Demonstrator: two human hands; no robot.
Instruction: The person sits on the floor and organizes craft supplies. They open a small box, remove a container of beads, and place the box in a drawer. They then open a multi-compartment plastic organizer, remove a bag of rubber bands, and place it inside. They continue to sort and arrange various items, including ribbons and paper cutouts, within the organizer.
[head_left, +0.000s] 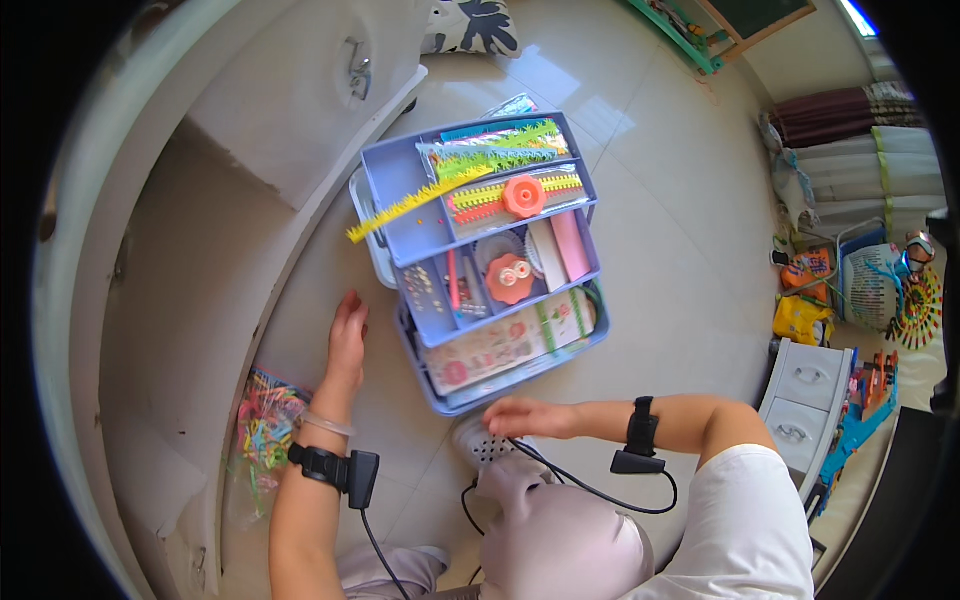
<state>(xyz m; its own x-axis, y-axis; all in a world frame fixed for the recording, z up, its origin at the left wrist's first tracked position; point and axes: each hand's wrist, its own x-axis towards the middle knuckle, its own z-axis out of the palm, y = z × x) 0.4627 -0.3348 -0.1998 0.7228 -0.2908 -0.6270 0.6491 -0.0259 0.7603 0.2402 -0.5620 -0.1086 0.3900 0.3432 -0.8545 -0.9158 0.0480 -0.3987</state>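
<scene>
A lilac plastic craft box (592, 311) stands unfolded on the floor, its tiers stepped out. In the upper tier (403, 163) are green and yellow fringed paper strips; one yellow fringed strip (424, 201) juts over the left rim. An orange scalloped wheel (524, 196) lies there too. The middle tier holds another orange scalloped piece (510, 279), a red-pink tool (453, 279) and small beads. Printed floral sheets (484, 352) fill the base. My left hand (348, 334) is left of the box, empty and apart from it. My right hand (531, 417) hovers by its near edge, above my shoe, with nothing visible in it.
A clear bag of coloured paper strips (270, 427) lies beside my left forearm. White cabinets (300, 112) run along the left. A small white drawer unit (808, 390), a yellow bag (802, 320) and toys stand at the right. Cables hang from both wrist straps.
</scene>
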